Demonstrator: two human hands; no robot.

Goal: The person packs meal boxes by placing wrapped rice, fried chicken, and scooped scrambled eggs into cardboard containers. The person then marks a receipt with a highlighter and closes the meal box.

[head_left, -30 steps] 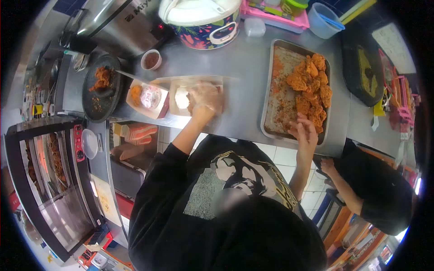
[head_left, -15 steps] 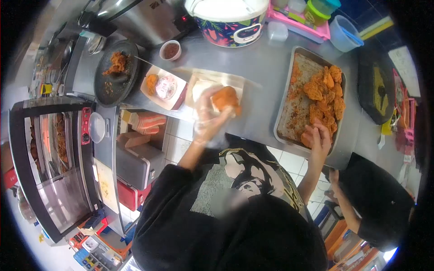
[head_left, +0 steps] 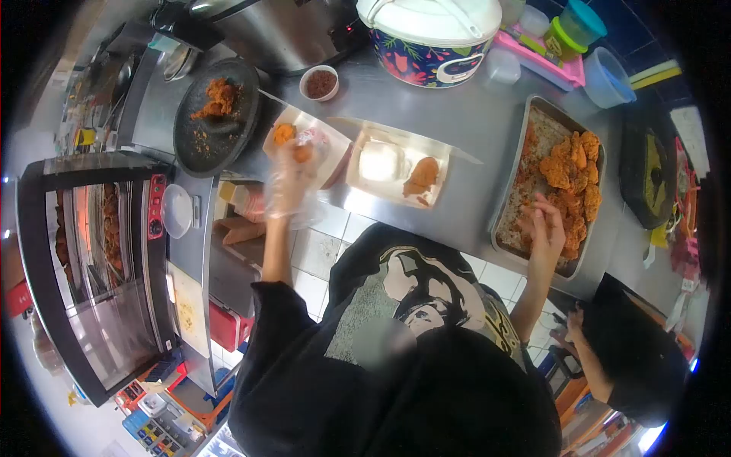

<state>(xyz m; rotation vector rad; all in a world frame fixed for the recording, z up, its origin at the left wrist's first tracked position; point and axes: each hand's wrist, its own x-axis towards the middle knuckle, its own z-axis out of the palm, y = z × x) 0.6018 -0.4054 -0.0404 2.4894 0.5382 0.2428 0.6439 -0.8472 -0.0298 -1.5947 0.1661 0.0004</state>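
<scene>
My left hand (head_left: 285, 181), in a clear plastic glove, reaches over the left cardboard box (head_left: 331, 164). Its fingers are closed about a small piece of fried chicken (head_left: 302, 153), partly hidden by the glove. An orange piece (head_left: 284, 134) and a clear-wrapped item with red print (head_left: 312, 138) are in that box. Beside it, an open box (head_left: 371, 192) has a white rice block (head_left: 380, 161) and a chicken piece (head_left: 420, 177). My right hand (head_left: 545, 232), fingers apart and holding nothing visible, hovers at the metal tray (head_left: 505, 194) of fried chicken (head_left: 567, 171).
A black plate (head_left: 199, 148) with chicken and a bowl of dark red-brown contents (head_left: 320, 83) stand at the back left. Behind are a patterned pot (head_left: 422, 57) and plastic containers (head_left: 571, 34). A glass warming cabinet (head_left: 99, 251) stands left. Another person's arm (head_left: 586, 354) shows at right.
My left hand has moved left from the middle box to the left box. A chicken piece now lies in the middle box. My right hand stays by the tray; the view has shifted.
</scene>
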